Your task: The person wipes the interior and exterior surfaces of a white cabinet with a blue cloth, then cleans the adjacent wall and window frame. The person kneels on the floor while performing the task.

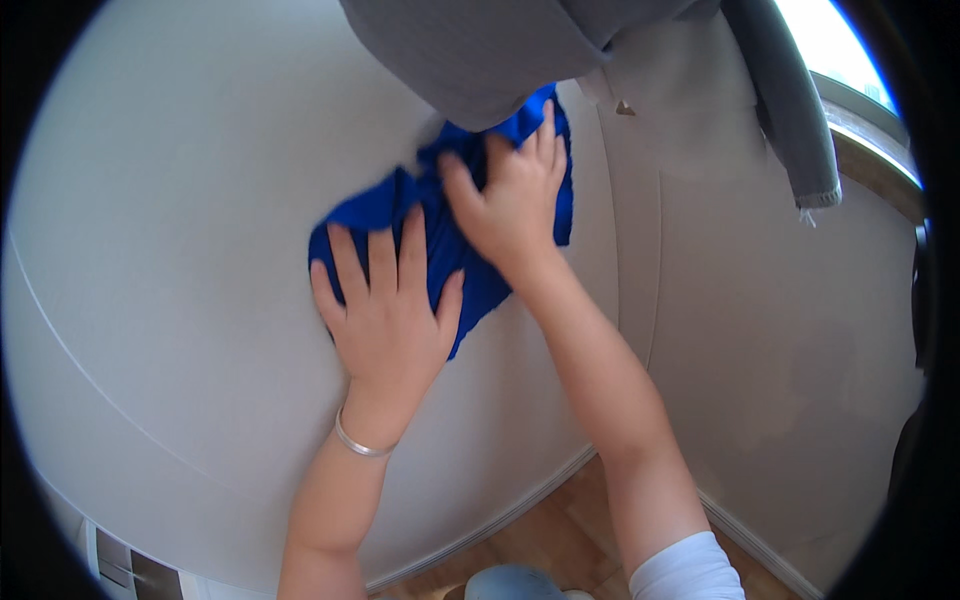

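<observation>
A crumpled blue cloth (480, 300) lies against a pale, smooth wall (202, 315). My left hand (386, 315) rests flat on the cloth's lower left part, fingers spread, with a fold of fabric standing up past the fingertips. A silver bangle (360, 444) circles that wrist. Higher up and to the right, my right hand (517, 199) presses on the same cloth. Its thumb stands apart, the index finger is bent and the other fingers reach along the fabric. Slight blur hides whether the right fingers pinch it. Part of the cloth's top edge is hidden behind a grey garment.
The grey garment (480, 52) hangs across the top, close to my hands, with a frayed grey end (817, 199) to the right. A bright window (840, 52) and its sill (870, 165) are at upper right. Skirting board (487, 531) meets the brown floor (559, 532) below.
</observation>
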{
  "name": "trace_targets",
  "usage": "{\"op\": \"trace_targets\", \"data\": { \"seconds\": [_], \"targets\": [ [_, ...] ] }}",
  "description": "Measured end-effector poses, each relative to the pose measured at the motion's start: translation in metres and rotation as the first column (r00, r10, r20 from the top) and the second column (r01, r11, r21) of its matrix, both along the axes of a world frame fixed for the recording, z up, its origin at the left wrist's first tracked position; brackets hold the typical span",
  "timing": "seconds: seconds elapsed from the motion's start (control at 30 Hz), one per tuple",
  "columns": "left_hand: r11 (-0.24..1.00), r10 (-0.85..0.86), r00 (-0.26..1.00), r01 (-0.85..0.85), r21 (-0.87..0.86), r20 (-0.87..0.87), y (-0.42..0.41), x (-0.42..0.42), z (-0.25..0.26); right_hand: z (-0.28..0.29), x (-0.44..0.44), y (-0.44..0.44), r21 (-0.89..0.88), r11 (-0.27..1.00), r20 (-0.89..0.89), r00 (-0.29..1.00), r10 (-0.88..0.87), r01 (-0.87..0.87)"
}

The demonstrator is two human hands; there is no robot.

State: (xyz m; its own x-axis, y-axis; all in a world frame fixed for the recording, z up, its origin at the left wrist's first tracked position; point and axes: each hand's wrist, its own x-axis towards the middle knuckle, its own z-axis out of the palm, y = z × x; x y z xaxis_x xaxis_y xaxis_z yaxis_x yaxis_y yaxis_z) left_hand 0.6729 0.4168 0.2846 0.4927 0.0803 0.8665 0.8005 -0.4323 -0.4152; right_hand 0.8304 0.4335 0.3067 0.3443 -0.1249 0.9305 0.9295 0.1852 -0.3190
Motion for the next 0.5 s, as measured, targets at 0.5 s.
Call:
{"op": "trace_targets", "data": {
  "seconds": [0.5],
  "targets": [
    [0.955,-0.257,0.827,0.136,-0.265,-0.5,0.002,-0.013,-0.149,-0.257,-0.013,-0.003,-0.24,0.962,-0.398,0.917,0.026,-0.131]
  ]
}}
